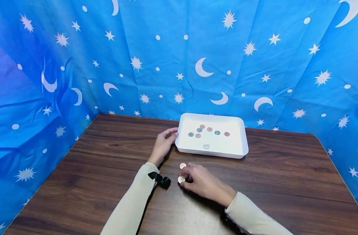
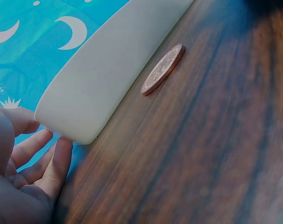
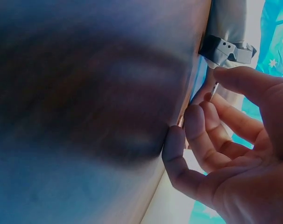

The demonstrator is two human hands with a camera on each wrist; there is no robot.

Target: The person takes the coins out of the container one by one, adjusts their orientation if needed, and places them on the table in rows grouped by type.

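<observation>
My left hand (image 1: 162, 145) rests at the left end of a white tray (image 1: 211, 153), its fingertips and thumb against the outer wall. Several copper-coloured and dark silvery coins lie spread inside the tray, among them a pale coin (image 1: 206, 147) near the front. In front of the tray, my right hand (image 1: 206, 182) is low over the table and pinches a coin (image 3: 214, 90) edgewise between thumb and index finger. Another coin (image 1: 183, 165), copper-coloured in the left wrist view, lies flat on the wood beside the right fingertips.
A brown wood-grain table (image 1: 108, 182) carries everything. Blue cloth (image 1: 167, 65) with white moons and stars hangs behind and along both sides, close to the tray's back. A black wrist camera (image 1: 159, 180) is strapped to the left sleeve, near the right hand.
</observation>
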